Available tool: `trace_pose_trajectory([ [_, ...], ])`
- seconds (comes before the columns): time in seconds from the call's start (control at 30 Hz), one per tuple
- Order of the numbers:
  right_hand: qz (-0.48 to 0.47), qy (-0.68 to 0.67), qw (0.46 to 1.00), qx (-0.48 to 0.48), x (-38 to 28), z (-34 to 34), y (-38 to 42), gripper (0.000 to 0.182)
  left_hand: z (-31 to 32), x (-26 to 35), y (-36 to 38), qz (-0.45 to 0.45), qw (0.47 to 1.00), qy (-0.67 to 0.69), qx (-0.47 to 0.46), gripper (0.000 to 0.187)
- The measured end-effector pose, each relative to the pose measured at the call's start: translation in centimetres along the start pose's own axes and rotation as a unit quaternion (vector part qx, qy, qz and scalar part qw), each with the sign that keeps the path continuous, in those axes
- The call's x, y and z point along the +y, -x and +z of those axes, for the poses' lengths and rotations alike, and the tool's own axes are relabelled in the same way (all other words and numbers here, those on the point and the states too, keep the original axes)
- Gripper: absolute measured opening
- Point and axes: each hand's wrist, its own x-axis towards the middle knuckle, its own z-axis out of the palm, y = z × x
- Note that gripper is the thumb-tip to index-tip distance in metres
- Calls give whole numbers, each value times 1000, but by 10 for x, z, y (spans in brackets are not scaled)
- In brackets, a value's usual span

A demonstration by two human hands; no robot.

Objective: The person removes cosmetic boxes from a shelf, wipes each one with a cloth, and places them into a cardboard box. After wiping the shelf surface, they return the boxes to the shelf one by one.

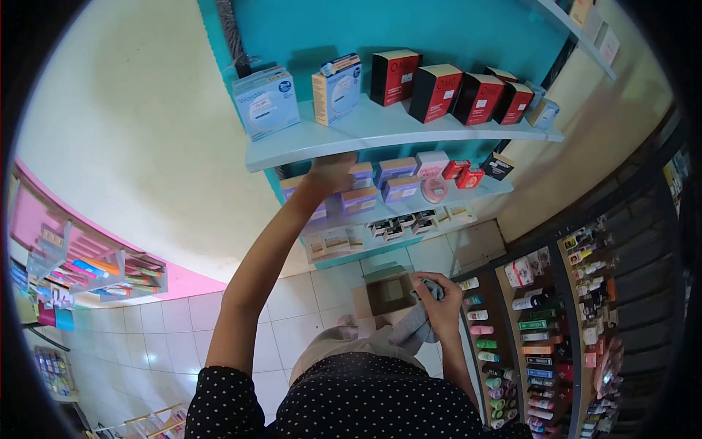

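My left hand (334, 174) reaches in under the top shelf, over the second shelf. It is smeared by motion, so I cannot make out its fingers or whether anything is in them. Purple boxes (359, 200) lie close beside and below it. At waist height my right hand (443, 301) is closed around a grey cloth (414, 326), whose lower part hangs towards my lap. An open cardboard box (390, 294) sits near the floor, just left of the right hand.
The top shelf (351, 139) overhangs my left hand and carries blue boxes (266, 102) and black-and-red boxes (436, 93). Further right on the second shelf is a round pink container (434, 190). Small black-and-white boxes (394, 230) fill a lower shelf. Racks of bottles (537, 324) stand at my right.
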Motion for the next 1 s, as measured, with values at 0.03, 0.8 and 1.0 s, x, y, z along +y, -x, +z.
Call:
trace_pose_trajectory([
  [0.03, -2, -1, 1000, -4, 0, 0, 0, 16, -1, -3, -2, -3, 1000, -3, 1, 26],
  [0.8, 0, -300, 954, 2, -71, 36, -13, 37, -37, 121, 146, -340, 568, 726, 186, 32],
  [1.0, -413, 161, 896, 1, -65, 73, -1, 37, -37, 138, 151, -299, 590, 717, 219, 34],
])
